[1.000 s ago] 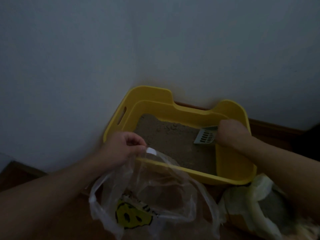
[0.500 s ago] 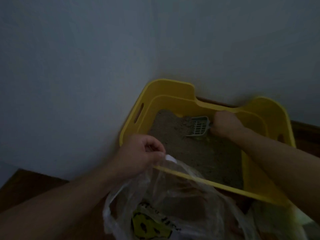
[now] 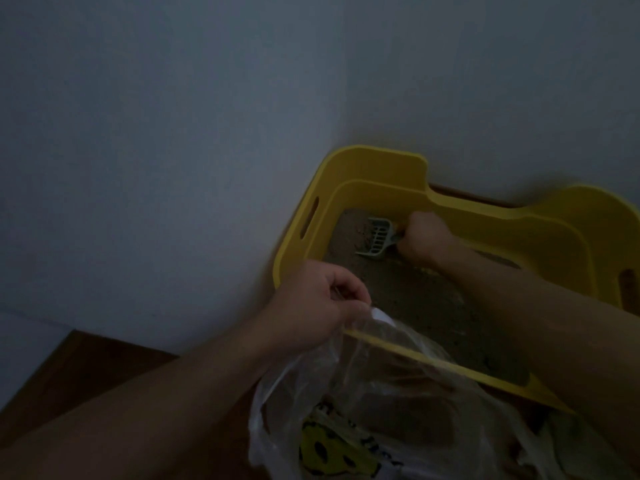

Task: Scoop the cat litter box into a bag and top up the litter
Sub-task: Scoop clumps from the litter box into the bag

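Item one: a yellow plastic litter box (image 3: 377, 168) with cut-out handles, set on a dark wooden floor (image 3: 86, 362) close against a pale wall (image 3: 173, 133), holding a bed of grey-brown litter (image 3: 415, 299). Item two: a pale grey slotted plastic scoop (image 3: 379, 237), its blade down on the litter at the box's far left corner. We hold its handle in our right hand (image 3: 424, 239), fingers curled tightly round it. Item three: a thin clear plastic bag with a yellow face print (image 3: 381, 393), just in front of the box's near rim. Our left hand (image 3: 318, 306) pinches its upper edge between thumb and curled fingers, keeping the mouth open. Step in hand, as we judge it: scooping, blade working the far corner; in this dim light we cannot tell whether it carries anything. The next move calls for lifting the scoop level, letting loose grains sift through, then carrying it across to the open bag without spilling. Topping up is not yet begun.
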Tool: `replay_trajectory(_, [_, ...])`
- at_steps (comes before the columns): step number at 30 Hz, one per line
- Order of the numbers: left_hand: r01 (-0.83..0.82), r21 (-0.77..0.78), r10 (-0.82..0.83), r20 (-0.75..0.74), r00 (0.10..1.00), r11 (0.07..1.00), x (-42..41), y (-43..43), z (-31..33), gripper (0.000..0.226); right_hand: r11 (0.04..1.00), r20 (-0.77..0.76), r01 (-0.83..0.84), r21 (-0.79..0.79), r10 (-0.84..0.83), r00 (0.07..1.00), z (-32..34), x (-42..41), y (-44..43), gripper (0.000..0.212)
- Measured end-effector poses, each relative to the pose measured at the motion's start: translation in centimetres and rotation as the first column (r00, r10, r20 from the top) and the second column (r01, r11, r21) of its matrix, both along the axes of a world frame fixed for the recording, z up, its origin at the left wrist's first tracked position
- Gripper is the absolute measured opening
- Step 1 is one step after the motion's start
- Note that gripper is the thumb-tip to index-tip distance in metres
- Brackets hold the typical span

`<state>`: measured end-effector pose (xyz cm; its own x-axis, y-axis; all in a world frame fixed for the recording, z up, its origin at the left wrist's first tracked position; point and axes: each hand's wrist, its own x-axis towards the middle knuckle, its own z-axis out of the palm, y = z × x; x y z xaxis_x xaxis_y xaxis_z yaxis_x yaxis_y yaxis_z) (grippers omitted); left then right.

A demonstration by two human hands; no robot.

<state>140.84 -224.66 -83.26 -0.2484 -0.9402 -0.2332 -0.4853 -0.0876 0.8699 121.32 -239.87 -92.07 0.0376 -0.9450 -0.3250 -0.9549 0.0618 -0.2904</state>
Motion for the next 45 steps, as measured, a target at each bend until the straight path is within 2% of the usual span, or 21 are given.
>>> replay_trajectory(3, [0.002,-0.016,-0.002,0.008,1.000,1.000,-0.2,0.0,-0.1,0.027,1.000,0.057,0.025,-0.018,-0.024,0.998,-0.5,0.1,0.1,0.010])
replay_trajectory(7, [-0.003,-0.014,0.002,-0.012,1.000,1.000,-0.3,-0.1,-0.3,0.031,0.999,0.196,0.049,-0.002,-0.048,0.979,-1.5,-0.4,0.8,0.022])
replay_trajectory(11, [-0.003,-0.005,0.003,-0.031,1.000,1.000,-0.2,0.3,-0.5,0.033,0.999,0.271,0.028,-0.016,-0.022,0.962,-1.9,-1.1,0.9,0.029])
replay_trajectory(23, [-0.039,-0.022,0.038,-0.041,0.998,0.999,-0.2,0.1,-0.3,0.025,0.998,0.324,-0.023,-0.065,0.043,0.945,-1.5,-1.7,2.0,0.028])
replay_trajectory(29, [-0.030,-0.026,0.029,-0.033,0.999,0.999,0.0,0.0,-0.4,0.028,0.998,0.392,0.023,-0.066,0.004,0.920,0.1,-3.6,2.7,0.028])
replay_trajectory(40, [-0.026,-0.096,0.025,-0.016,1.000,0.995,0.4,0.9,1.1,0.016,0.988,0.291,-0.004,-0.152,0.048,0.956,4.1,-6.7,5.5,0.021])
replay_trajectory(45, [-0.010,-0.149,0.026,0.108,0.994,0.989,0.6,1.5,2.0,0.015,0.992,0.248,-0.014,-0.128,0.046,0.968,5.4,-7.4,7.1,0.025])
